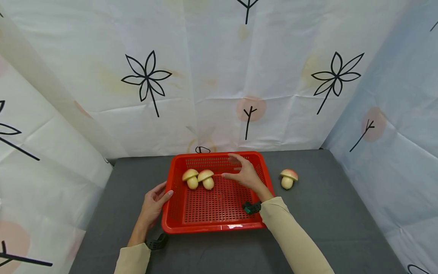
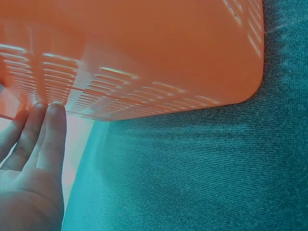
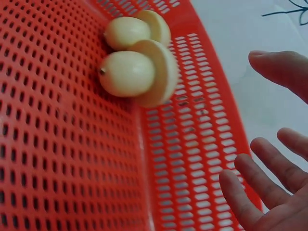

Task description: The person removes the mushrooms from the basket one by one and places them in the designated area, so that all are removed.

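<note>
A red plastic basket (image 1: 219,196) with slotted walls holds two toy mushrooms side by side, a left mushroom (image 1: 190,178) and a right mushroom (image 1: 206,179), near its back left. My left hand (image 1: 153,204) grips the basket's left side, thumb at the rim and fingers against the outer wall. In the left wrist view those fingertips (image 2: 56,109) meet the slotted wall. Over the right back part of the basket, my right hand (image 1: 245,173) has its thumb and fingers spread apart. Nothing is between them. Beside the basket, a third mushroom (image 1: 288,178) with a reddish cap lies on the table.
The basket stands on a grey cloth-covered table (image 1: 328,213). White fabric (image 1: 212,76) printed with black leaf and twig drawings rises behind the table and on both sides. Dark bands circle both wrists.
</note>
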Tool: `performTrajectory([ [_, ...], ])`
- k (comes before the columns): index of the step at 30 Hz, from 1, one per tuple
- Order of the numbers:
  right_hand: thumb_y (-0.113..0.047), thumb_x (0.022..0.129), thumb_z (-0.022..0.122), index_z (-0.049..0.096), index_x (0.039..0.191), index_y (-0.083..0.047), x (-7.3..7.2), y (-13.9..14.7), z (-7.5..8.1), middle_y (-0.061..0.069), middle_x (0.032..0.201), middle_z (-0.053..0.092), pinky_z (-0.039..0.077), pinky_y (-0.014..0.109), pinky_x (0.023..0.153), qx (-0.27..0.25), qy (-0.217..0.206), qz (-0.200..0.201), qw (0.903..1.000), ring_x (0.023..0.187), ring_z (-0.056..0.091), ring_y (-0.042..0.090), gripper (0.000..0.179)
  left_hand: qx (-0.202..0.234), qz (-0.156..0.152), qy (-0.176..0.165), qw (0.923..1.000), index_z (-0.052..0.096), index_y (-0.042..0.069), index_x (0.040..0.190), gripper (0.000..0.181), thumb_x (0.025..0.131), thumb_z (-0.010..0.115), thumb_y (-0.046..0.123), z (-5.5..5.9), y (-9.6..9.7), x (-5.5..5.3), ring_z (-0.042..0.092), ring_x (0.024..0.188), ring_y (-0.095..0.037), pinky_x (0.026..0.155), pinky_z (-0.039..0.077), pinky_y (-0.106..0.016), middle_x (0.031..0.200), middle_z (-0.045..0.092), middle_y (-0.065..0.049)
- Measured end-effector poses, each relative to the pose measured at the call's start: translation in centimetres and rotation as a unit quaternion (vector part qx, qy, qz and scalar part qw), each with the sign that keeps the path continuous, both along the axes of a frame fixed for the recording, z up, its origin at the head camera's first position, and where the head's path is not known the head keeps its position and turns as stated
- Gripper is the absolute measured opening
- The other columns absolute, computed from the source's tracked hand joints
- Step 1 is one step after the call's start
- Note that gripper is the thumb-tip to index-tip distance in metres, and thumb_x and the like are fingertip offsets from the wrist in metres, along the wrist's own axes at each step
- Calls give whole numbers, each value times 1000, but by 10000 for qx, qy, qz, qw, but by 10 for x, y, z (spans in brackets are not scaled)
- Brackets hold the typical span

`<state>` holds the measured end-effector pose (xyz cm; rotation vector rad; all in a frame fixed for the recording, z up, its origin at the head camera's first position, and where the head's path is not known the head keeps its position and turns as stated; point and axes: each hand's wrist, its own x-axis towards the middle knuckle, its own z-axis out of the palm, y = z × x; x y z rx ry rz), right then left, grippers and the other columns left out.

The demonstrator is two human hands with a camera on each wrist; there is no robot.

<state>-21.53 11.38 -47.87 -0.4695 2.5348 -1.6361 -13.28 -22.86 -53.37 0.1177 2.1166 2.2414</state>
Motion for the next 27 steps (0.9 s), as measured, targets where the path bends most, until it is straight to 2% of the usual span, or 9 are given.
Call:
performTrajectory([
  [7, -15, 82, 88, 48, 148, -3, -3, -27, -13, 19, 145, 52, 46, 57, 106, 25, -355, 80, 9993, 132, 50, 38, 78, -25, 2, -66, 10000, 37, -9, 151, 56, 103, 60, 7, -1, -1, 0, 66, 115, -15, 88, 59, -33, 145, 45, -35],
  [12, -16, 81, 88, 48, 149, -4, -4, -42, -20, 17, 146, 52, 50, 55, 101, 181, -523, 168, 9983, 132, 50, 38, 79, -5, 11, -133, 9999, 37, -8, 151, 56, 103, 61, 8, -2, -1, -1, 66, 115, -12, 88, 59, -32, 146, 45, -34],
  [24, -15, 79, 89, 48, 149, -5, -5, -65, -33, 14, 148, 51, 49, 52, 103, 620, -458, 345, 9964, 133, 50, 34, 82, -83, 1, -135, 9999, 38, -7, 151, 56, 102, 62, 9, -3, -3, -1, 67, 115, -17, 87, 59, -34, 146, 46, -32],
  [27, -15, 78, 90, 48, 149, -5, -5, -67, -36, 14, 149, 50, 45, 53, 107, 792, -448, 399, 9951, 136, 47, 34, 83, -128, 14, -128, 9998, 38, -8, 151, 57, 102, 62, 10, -2, -3, -1, 67, 116, -19, 87, 59, -35, 146, 46, -33],
])
